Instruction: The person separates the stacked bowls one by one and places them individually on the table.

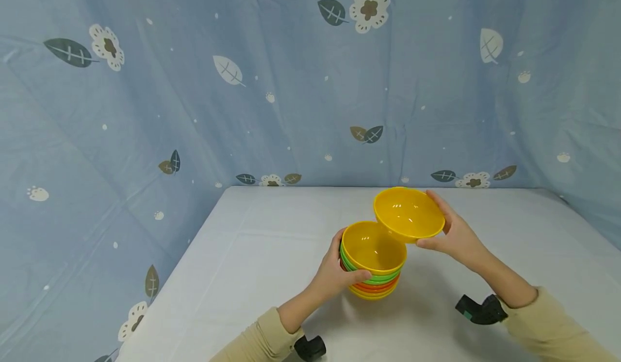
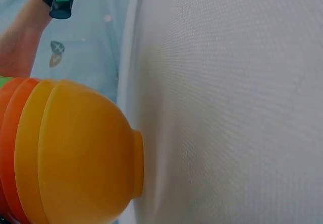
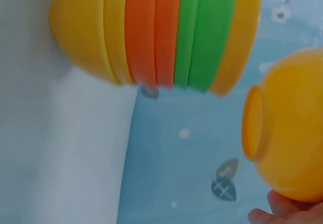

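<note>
Head: curtain (image 1: 301,87) behind bowl stack (image 1: 373,262).

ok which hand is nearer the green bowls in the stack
Left: the left hand grips the side of the stack containing the green bowls; the right hand is higher and farther right, holding a separate yellow bowl.
</note>
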`<state>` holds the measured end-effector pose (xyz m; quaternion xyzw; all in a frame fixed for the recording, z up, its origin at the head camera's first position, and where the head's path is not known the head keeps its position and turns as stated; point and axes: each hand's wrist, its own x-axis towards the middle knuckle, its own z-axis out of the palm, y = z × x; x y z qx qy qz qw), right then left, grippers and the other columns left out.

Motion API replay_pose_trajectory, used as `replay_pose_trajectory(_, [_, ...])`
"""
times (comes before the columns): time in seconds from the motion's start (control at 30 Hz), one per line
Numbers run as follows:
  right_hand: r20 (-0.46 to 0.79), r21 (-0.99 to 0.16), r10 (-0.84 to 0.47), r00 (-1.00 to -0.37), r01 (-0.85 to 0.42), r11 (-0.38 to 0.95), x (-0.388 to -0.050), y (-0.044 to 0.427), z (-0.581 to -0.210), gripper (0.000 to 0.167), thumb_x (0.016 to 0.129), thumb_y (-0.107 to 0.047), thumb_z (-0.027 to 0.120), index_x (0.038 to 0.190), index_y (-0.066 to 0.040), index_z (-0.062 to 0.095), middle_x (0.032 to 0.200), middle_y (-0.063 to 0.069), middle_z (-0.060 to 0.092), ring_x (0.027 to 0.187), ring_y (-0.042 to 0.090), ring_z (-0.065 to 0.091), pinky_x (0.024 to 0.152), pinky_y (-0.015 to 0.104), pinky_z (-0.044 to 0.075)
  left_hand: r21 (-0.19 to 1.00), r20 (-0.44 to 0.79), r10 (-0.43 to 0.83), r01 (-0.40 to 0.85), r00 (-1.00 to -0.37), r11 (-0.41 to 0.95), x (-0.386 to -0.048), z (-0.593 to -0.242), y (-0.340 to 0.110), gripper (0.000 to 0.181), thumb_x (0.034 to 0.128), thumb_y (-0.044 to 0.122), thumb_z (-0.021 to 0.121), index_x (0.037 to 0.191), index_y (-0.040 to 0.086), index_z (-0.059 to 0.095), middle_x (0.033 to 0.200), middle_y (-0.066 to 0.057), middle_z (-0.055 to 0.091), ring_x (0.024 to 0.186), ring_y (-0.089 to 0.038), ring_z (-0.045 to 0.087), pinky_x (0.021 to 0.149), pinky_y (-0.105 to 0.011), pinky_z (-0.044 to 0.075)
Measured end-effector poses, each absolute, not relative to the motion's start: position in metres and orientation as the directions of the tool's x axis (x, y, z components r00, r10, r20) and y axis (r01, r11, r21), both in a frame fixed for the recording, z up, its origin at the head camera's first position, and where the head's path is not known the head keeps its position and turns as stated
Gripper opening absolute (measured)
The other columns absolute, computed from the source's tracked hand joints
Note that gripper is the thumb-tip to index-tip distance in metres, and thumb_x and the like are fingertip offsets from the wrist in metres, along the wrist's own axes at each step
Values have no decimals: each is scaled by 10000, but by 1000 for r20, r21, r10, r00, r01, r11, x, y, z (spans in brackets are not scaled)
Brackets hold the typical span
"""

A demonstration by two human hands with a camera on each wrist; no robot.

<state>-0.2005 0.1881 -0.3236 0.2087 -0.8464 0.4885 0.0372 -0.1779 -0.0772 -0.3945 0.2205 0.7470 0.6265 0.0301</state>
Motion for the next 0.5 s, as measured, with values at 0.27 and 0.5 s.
replay_pose_trajectory(0.27, [248,-803,-232,-941,-334,494,-216,206,-323,951,805,-92,687,1451,19,-2,1439,319,149,1228,477,283,816,59,403,944,250,352,308,-902,121,-177,-394,-76,985,711,569,686,1442,148,176,1321,-17,445,1144,-164,472,961,-287,407])
replay_pose_trajectory(0.5, [231,-795,-178,-956,-291,532,-229,221,-332,969,818,-130,681,1446,20,-43,1446,332,98,1238,517,237,937,642,295,947,240,339,296,-910,125,-177,-394,-75,997,706,562,695,1444,139,174,1329,-19,440,1148,-173,469,967,-300,404])
